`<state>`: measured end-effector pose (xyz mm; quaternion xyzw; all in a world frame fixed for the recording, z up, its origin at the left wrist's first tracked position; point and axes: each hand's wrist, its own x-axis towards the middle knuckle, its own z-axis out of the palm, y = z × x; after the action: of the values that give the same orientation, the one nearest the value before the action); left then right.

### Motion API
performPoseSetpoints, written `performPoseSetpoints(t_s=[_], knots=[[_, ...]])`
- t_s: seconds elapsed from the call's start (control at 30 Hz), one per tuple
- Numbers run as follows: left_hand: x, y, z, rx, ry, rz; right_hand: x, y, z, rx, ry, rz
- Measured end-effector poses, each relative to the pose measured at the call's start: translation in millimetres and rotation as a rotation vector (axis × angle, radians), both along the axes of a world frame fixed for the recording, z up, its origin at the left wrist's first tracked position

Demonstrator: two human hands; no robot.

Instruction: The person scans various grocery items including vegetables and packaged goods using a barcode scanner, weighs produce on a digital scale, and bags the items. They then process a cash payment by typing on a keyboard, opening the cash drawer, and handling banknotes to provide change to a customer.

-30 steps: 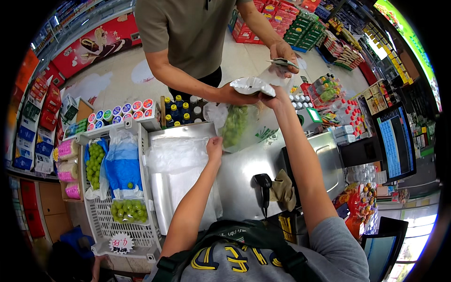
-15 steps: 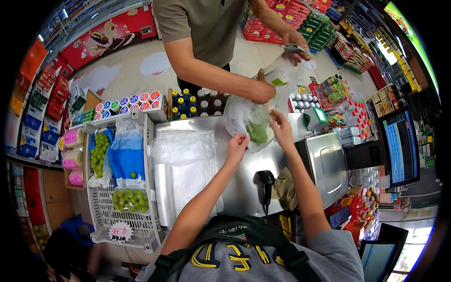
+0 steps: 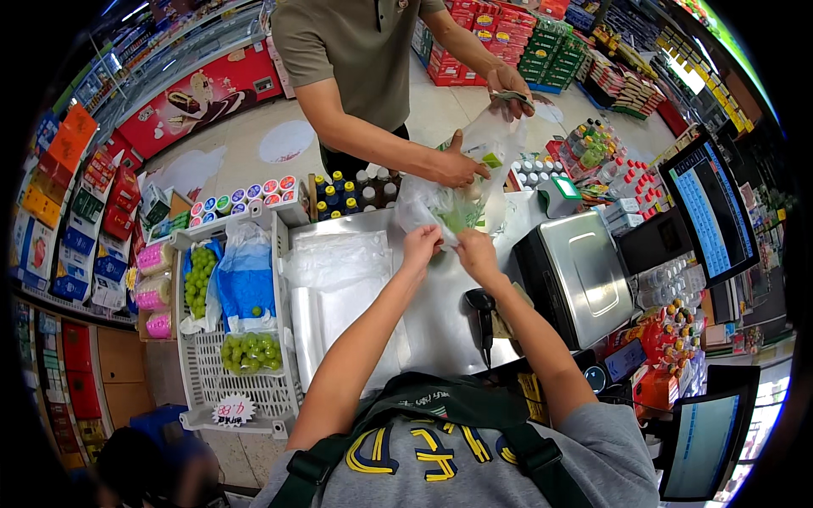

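Note:
A thin clear plastic bag with something leafy green in it lies at the far edge of the steel counter. My left hand pinches its near side with closed fingers. Beside it, my right hand is also closed on the gathered plastic. Across the counter a person in a brown-green shirt holds up a larger translucent bag. One of that person's hands reaches in by the bags; the other grips the larger bag's top. Where the two bags overlap is hard to tell.
A black handheld scanner lies near my right forearm. Right of it stand a steel-topped scale and a monitor. Flat clear bags cover the counter's left, beside a white crate with grapes. Bottles line the far edge.
My right hand has come down and left, closing on the plastic near my left hand. The person's hands and larger bag have shifted left in the picture; my view has turned a little.

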<state>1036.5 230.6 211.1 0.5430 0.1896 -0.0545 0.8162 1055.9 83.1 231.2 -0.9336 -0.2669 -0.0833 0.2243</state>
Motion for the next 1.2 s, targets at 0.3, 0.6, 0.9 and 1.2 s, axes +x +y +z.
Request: performPoseSetpoints(t_s=[0.3,0.6,0.9,1.2], knots=[[-78.6,15.5,8.0,0.088,-0.040,-0.197,31.6,9.0,10.7,0.860,0.650,-0.067],[-171.5,48.1,-20.0,0.060,0.079,-0.090,31.6,23.1,51.6,1.147,0.794,-0.056],[-209.2,60.9,-19.4,0.070,0.114,0.008,49.6,15.6,43.2,0.886,0.542,0.082],[-246.0,97.1,-39.6,0.600,-0.047,0.216,81.3,24.3,76.6,0.885,0.375,0.146]])
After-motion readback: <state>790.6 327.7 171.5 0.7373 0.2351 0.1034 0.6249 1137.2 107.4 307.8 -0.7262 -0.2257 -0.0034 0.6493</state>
